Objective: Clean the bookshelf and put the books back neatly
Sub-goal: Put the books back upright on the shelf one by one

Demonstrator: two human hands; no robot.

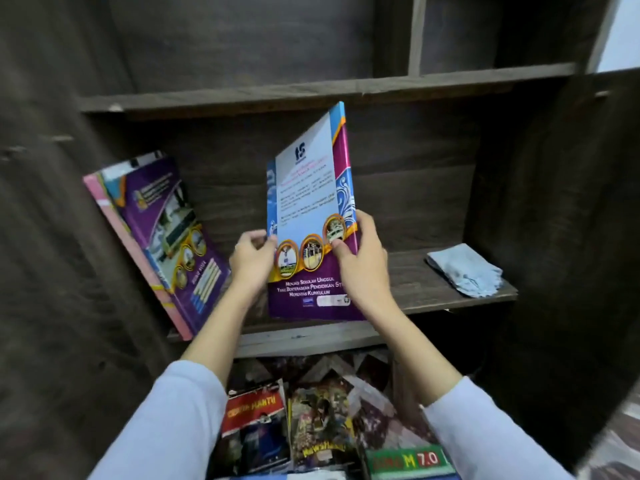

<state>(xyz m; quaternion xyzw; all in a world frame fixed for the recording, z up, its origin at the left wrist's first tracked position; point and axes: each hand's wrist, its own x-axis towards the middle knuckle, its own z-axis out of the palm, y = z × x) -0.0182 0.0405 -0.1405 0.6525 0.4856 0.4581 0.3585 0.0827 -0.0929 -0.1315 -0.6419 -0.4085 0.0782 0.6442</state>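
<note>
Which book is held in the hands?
The purple-and-blue book, upright, gripped by the left hand and right hand. The leaning books stand untouched to its left; the loose books lie below.

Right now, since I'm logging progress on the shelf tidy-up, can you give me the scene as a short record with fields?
held book: purple and blue book, upright and slightly tilted, in front of the middle shelf
left hand: holds the book's left edge
right hand: grips its right edge, thumb on the cover
already shelved: leaning books, tilted against the left wall
cloth: folded grey cloth on the shelf's right end
below: loose books piled under the shelf
</note>
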